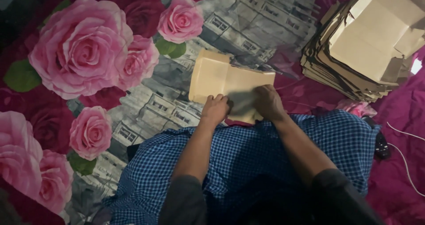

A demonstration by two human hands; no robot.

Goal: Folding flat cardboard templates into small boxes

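Dim indoor light, soft focus, dark lower edge & top-left corner, hands shadow the paper.

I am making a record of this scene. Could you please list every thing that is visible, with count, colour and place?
Flat tan paper envelope: one, tan, centre, under both hands.
Stack of tan paper envelopes: one pile, tan with dark edges, upper right.
Rose-printed bed sheet: one, pink roses, grey buildings, magenta ground, beneath everything.
Blue checked cloth: one, blue and white, lower centre, over the lap.
Thin white cable: one, white, right edge.
Small black object: one, right; kind unclear.
Left hand: pressing the envelope's near edge.
Right hand: pressing the envelope beside it.
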